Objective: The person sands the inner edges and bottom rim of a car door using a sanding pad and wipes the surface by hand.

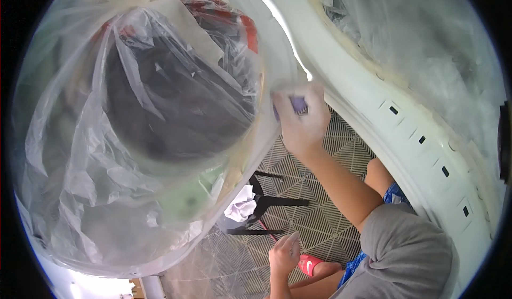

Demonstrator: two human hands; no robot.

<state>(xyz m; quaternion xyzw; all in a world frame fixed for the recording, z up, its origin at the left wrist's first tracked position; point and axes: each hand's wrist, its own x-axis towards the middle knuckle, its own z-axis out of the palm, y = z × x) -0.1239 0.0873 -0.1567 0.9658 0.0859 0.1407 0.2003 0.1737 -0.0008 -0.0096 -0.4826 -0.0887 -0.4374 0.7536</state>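
My right hand [306,120] is closed around a purple sanding pad [298,105] and holds it at the pale painted edge of a car body panel [277,59]. The hand looks whitish, as if dusty, and slightly blurred. Much of the pad is hidden by my fingers. Lower down, near my legs, my left hand [285,252] is held with its fingers curled together. Nothing shows in it, and its fingertips are whitish too. Left of my right hand, clear plastic sheeting [85,187] covers a rounded opening with dark material behind it, taped along its rim.
A black stool [272,201] with a crumpled white cloth [241,204] stands on the patterned grid floor [330,192]. A pale car body sill [421,144] with dark slots curves along the right. More plastic sheeting [421,37] hangs beyond it. A red shoe [308,264] is below.
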